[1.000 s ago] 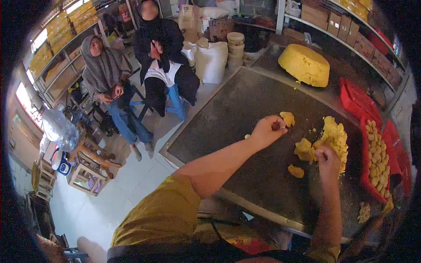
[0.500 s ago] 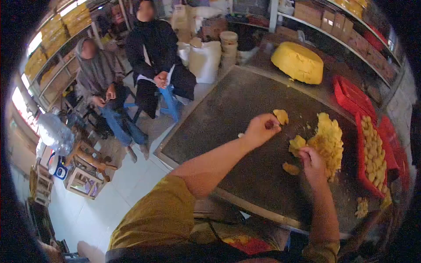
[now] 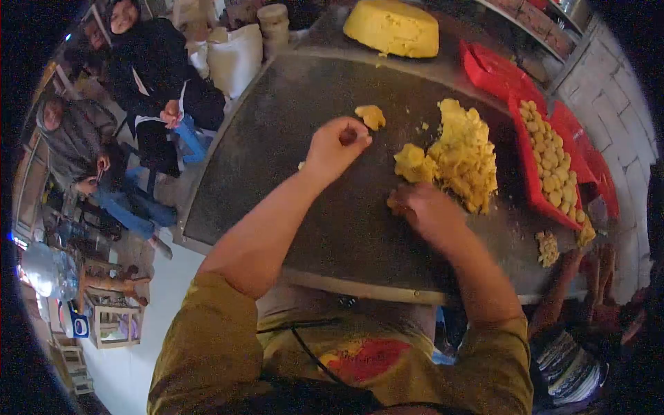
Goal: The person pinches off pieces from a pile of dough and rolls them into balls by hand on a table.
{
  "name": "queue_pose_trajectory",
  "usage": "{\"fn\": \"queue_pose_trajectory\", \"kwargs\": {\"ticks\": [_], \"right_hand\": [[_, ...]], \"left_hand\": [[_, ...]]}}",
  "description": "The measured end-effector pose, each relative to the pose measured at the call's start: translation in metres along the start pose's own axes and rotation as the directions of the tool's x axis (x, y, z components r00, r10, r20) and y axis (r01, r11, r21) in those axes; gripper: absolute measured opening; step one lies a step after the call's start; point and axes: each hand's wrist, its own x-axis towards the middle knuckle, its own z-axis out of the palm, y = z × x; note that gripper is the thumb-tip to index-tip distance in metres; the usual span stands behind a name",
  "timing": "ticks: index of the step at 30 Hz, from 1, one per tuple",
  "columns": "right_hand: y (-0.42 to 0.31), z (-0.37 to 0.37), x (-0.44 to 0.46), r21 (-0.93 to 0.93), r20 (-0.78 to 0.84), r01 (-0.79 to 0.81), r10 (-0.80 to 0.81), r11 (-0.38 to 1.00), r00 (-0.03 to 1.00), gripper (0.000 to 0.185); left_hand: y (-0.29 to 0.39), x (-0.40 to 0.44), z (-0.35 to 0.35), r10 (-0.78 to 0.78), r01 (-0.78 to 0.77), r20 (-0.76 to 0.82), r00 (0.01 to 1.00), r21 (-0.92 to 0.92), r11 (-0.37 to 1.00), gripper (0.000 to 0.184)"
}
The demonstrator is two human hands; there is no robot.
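My left hand (image 3: pixel 339 146) is over the dark tabletop (image 3: pixel 277 117) with fingers curled and thumb pressed to them; anything inside is hidden. Just beyond it lies a small yellow dough piece (image 3: pixel 371 117). My right hand (image 3: pixel 430 213), smeared by motion, reaches down at another small dough piece (image 3: pixel 395 200), so its grip is unclear. Above that hand sits a yellow dough lump (image 3: pixel 413 164), touching a larger crumbly dough heap (image 3: pixel 465 155).
A red tray (image 3: pixel 530 166) of small dough balls (image 3: pixel 550 159) stands at the right, near nut-like bits (image 3: pixel 547 249) and co-workers' arms (image 3: pixel 559 290). A big yellow dough block (image 3: pixel 391 29) is at the back. Two people (image 3: pixel 149 66) sit at the left.
The view has swung right and down. My right hand has gone from the dough beside the heap to the small piece nearer me. My left hand stays curled.
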Motion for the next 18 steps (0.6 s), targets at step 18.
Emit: {"fn": "queue_pose_trajectory", "kwargs": {"ticks": [18], "right_hand": [[0.027, -0.022, 0.003, 0.989, -0.139, 0.103, 0.452, 0.103, 0.881, 0.041]], "left_hand": [[0.017, -0.003, -0.002, 0.002, -0.003, 0.006, 1.0, 0.099, 0.995, 0.016]]}}
